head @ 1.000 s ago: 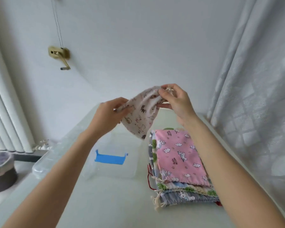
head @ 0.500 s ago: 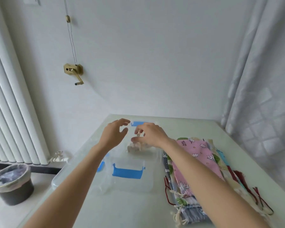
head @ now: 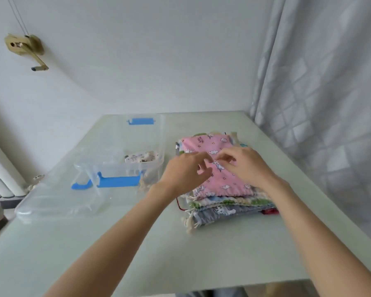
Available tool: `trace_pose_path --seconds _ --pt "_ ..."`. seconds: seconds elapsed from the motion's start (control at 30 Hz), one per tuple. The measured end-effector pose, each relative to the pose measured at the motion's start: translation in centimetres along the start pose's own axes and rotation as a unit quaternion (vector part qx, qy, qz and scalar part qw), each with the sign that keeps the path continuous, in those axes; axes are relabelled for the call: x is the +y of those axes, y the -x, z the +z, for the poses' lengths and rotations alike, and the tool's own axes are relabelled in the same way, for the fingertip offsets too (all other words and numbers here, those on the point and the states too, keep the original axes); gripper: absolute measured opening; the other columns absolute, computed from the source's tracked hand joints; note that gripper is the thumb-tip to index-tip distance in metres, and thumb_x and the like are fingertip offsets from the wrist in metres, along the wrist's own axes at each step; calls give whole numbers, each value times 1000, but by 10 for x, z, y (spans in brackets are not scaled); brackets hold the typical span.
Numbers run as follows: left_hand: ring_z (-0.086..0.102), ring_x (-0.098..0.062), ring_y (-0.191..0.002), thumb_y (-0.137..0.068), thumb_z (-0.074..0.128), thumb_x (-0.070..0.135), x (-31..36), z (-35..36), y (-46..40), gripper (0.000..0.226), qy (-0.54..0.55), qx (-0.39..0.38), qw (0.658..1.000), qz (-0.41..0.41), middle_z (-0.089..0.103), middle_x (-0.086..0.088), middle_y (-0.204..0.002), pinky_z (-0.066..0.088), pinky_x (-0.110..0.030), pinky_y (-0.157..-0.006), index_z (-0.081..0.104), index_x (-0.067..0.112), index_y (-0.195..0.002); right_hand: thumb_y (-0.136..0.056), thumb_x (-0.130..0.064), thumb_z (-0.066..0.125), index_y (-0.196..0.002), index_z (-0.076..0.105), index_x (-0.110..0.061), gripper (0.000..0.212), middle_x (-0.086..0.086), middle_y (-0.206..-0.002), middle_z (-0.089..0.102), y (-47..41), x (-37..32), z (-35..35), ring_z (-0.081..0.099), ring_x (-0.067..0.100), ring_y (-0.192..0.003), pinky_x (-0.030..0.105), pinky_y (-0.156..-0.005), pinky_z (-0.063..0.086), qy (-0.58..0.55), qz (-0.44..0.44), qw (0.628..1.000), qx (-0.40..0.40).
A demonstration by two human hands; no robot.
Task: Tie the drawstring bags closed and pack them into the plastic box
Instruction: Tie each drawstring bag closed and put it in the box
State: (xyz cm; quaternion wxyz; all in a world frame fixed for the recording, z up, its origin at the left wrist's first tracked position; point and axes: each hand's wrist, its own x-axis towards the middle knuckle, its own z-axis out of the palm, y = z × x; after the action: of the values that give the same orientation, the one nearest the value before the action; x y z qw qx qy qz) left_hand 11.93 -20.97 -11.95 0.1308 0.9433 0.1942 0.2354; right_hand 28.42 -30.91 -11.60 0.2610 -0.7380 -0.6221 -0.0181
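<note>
Far left, the clear lid (head: 58,202) lies flat on the table (head: 116,243), set aside prob. so the plastic box (head: 120,155) stays open for packing. One cream printed bag (head: 142,157) sits inside the box, at its right end. Its cords aren't clear enough to say if it's tied.

Next, the left hand (head: 183,171) is over the near-left part of the pink bag (head: 217,166), fingers loosely curled with nothing in them. I can't tell if the tips touch the cloth (some blur).

The right hand (head: 245,166) is just beside it, fingers bent toward the same spot, and I see no grip on the fabric. Both look set to lift the pink bag, which is top of the stack (head: 227,207) w/ its cord ends toward the person (handy for tying).
</note>
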Motion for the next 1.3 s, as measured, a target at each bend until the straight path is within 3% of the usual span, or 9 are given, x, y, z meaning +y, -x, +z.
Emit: trace_pose_path --seconds 0.07,0.17,0.43,0.63,0.73,0.83,0.93,1.1,1.3 --pt "55 -9 -90 -87 58 37 -5 26 5 35 -36 -88 995 -36 62 8 -106 43 -23 -72 54 29 -120 -88 -24 62 -98 69 -20 13 -8 -93 67 25 22 4 60 7 -79 28 -76 48 14 30 999 -16" --pt "47 -10 -88 -82 64 42 -14 50 24 50 -16 -65 993 -96 52 3 -108 36 -23 -73 44 28 -126 -88 -27 61 -99 65 -21 13 -11 -91 55 55 49 11 56 11 -81 29 -72 44 24 76 997 -8" --pt "60 -6 -62 -85 67 23 -25 51 57 7 99 -3 983 -156 65 9 -71 44 -22 -58 64 21 -92 -85 -18 66 -112 62 -16 27 -7 -92 60 78 61 22 60 13 -90 33 -83 50 -17 102 993 -49" --pt "57 8 -59 -80 73 23 -33 43 66 14 105 -33 982 -150 63 13 -65 40 -8 -57 65 17 -89 -84 -23 69 -114 56 -19 33 -4 -96 64 77 62 17 61 16 -88 36 -82 49 15 131 988 -79" --pt "53 -3 -57 -87 65 26 -36 39 68 13 41 -64 988 -136 58 8 -64 34 -15 -54 67 13 -86 -85 -22 67 -99 68 -15 15 -1 -89 69 78 59 13 56 10 -73 23 -66 42 11 121 992 -32" --pt "57 -19 -69 -92 56 25 -30 37 67 19 55 45 991 -117 60 -3 -76 38 -25 -62 69 13 -85 -86 -22 67 -88 73 -15 10 -2 -77 70 81 56 7 56 12 -60 18 -60 41 -71 132 986 75" --pt "61 -17 -90 -92 57 27 -19 33 62 19 285 192 925 -160 59 3 -95 52 -32 -79 68 15 -83 -86 -28 66 -82 72 -18 13 0 -72 69 85 57 3 59 25 -64 34 -62 46 -124 145 975 115" --pt "55 -7 -114 -98 44 18 4 32 45 27 574 228 771 -154 63 6 -119 44 -22 -92 66 10 -84 -90 -30 58 -80 66 -19 18 1 -76 65 85 50 0 53 9 -69 13 -63 38 -279 161 932 167" --pt "65 -13 -103 -100 36 19 2 37 15 36 753 228 588 -187 67 -1 -78 42 -28 -97 45 14 -65 -87 -13 57 -71 56 -10 16 3 -98 72 61 41 -6 60 20 -114 32 -100 45 -713 146 645 232"
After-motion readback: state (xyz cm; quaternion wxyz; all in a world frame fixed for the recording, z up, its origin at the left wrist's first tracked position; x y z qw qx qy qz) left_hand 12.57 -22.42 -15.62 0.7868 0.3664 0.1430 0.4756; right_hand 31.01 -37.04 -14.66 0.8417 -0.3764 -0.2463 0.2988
